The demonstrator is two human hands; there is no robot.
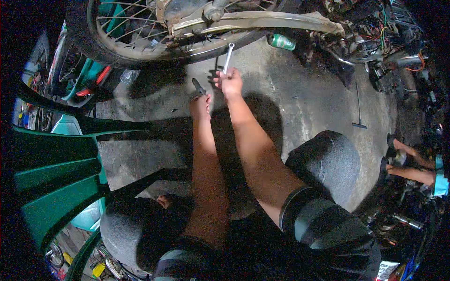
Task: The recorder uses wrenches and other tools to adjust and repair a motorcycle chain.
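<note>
My right hand [230,85] is closed around a silver wrench [228,60] whose ring end points up toward the wheel. Just to its left, my left hand [200,106] grips a dark tool [198,86] with a rounded end sticking out; its kind cannot be made out. Both hands are over the concrete floor, short of a spoked motorcycle wheel [206,55]. The wrench's ring end appears close to the tyre; whether they touch cannot be told. Above it runs a pale metal swingarm [276,21] with a large axle nut.
A green can [283,42] lies by the tyre. Exposed wiring [382,28] hangs at the upper right. A T-handled tool [359,110] lies on the floor at right, near another person's legs [412,174]. Green plastic chairs [61,180] stand at left.
</note>
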